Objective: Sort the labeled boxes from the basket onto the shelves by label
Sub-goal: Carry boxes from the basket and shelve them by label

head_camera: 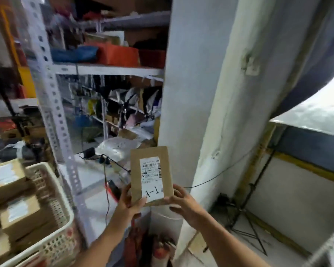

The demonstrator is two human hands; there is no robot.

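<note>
Cardboard box [151,175], flat, rectangular and plain brown, is held upright in mid-air in front of a pale, rough-plastered concrete pillar [197,83]. A white paper label [151,179] covers much of its front, with small barcodes and fine print above and "A-1" in large black characters near the bottom.

Both hands grip the box at its lower end. The left hand [130,204] wraps the lower left corner, thumb pressed across the front beside the label, fingers curled behind. The right hand [183,204] clasps the lower right corner, fingertips on the right edge and thumb along the bottom edge. Both bare forearms reach up from the bottom of the view.

At lower left stands a cream plastic basket [54,218] with lattice-pattern sides and a rounded rim. It holds several more brown cardboard boxes [19,214], each bearing a white label; their print is too blurred to read.

Behind the basket rises a shelving unit [108,69] of pale grey metal, its angled uprights punched with rows of holes. Its flat shelves are crowded with blurred goods, among them an orange-red box [118,54] and a crumpled blue bag [73,53]. A thin black cable [220,173] runs across the pillar's base.
</note>
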